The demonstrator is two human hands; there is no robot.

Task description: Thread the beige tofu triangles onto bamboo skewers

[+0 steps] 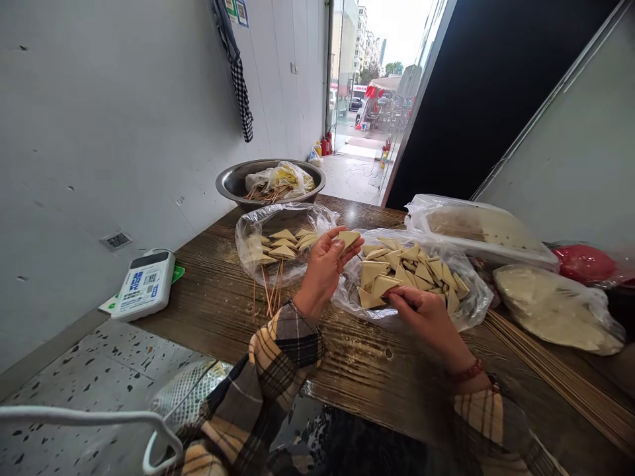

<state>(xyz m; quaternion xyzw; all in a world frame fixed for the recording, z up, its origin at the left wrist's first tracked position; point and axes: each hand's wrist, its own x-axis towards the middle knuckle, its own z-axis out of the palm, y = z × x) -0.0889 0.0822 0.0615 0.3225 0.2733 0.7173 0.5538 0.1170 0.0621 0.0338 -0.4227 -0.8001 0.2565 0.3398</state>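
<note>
My left hand (323, 266) is closed around a pale, folded triangle of what looks like tofu skin (349, 238), held up between thumb and fingers. Lower and to the right, my right hand (421, 314) pinches the corner of another tofu triangle (385, 286) at the near edge of a heap. That heap lies in an open clear plastic bag (473, 311). To the left, a second clear bag (245, 228) holds skewered triangles (284, 251). Their thin wooden sticks (272, 291) point toward me over the table edge of the bag.
A metal basin (229, 188) with bagged skewers stands at the back of the wooden table (213, 291). Loose sticks (550, 373) lie at right, beside a bagged pale stack (560, 311) and a wrapped white tray (481, 228). A white speaker-like box (146, 285) sits at left.
</note>
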